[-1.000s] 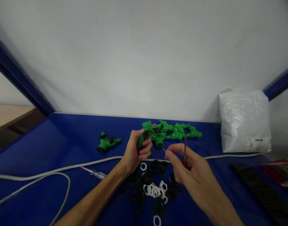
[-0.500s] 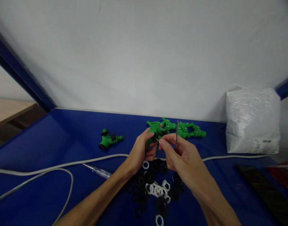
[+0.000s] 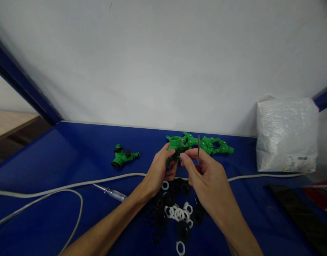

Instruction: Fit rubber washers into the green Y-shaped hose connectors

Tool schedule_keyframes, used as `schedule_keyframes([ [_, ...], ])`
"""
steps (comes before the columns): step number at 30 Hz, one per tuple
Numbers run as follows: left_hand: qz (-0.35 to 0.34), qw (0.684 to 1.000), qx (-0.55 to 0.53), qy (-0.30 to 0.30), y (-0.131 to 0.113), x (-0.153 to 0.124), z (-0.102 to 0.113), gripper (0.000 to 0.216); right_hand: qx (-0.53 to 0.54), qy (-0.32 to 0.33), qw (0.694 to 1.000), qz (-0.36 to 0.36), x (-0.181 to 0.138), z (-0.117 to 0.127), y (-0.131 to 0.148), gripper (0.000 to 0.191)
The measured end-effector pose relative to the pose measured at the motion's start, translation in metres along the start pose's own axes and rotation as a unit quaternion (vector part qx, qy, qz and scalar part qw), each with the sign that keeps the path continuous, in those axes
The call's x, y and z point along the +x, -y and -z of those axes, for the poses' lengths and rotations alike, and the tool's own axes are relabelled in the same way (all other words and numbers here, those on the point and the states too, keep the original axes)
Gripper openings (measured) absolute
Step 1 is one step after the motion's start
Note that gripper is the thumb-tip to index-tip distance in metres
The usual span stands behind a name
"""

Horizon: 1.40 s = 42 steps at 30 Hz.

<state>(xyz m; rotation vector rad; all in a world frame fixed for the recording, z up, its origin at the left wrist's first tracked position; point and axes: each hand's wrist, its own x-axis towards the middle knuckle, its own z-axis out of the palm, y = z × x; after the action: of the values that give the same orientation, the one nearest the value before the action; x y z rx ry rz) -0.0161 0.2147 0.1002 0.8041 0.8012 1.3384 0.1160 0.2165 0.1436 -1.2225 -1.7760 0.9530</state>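
Note:
My left hand is closed around a green Y-shaped hose splitter with black valve parts, its wide round opening facing up. My right hand grips a screwdriver in its curled fingers, the thin metal shaft pointing up. Between its thumb and index fingertips is a small thin light-coloured piece, perhaps a screw, held against the splitter's black part; it is too small to tell for sure. Behind the hands lie several green hose splitters. Another green splitter with black valves lies to the left.
White plastic rings and black rings and caps are strewn below my hands. A clear-handled screwdriver lies by my left forearm. A white cable crosses the blue table. A white wrapped package stands at the right.
My right hand has shifted slightly left with the screwdriver, and its fingertips are closer to the splitter's black part. My left hand holds the splitter almost still.

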Motion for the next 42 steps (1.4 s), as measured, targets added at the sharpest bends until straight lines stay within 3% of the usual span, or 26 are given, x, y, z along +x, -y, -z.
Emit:
schedule_keyframes([
  [9,0.016,1.000,-0.019,0.002,0.000,0.000,-0.001,0.021,-0.085,-0.061,0.992,0.069,-0.005,-0.007,-0.004,0.013],
  [23,0.025,0.999,-0.037,-0.004,0.001,0.000,-0.003,0.025,-0.082,-0.063,0.991,0.090,-0.005,-0.011,-0.007,0.010],
  [34,0.032,0.999,-0.022,-0.005,-0.002,-0.001,-0.005,0.025,0.061,-0.018,0.998,0.012,0.001,-0.011,-0.014,0.016],
  [42,0.040,0.999,-0.023,-0.019,-0.002,0.001,-0.006,0.034,0.023,-0.065,0.998,0.014,0.008,-0.014,-0.016,0.018],
])
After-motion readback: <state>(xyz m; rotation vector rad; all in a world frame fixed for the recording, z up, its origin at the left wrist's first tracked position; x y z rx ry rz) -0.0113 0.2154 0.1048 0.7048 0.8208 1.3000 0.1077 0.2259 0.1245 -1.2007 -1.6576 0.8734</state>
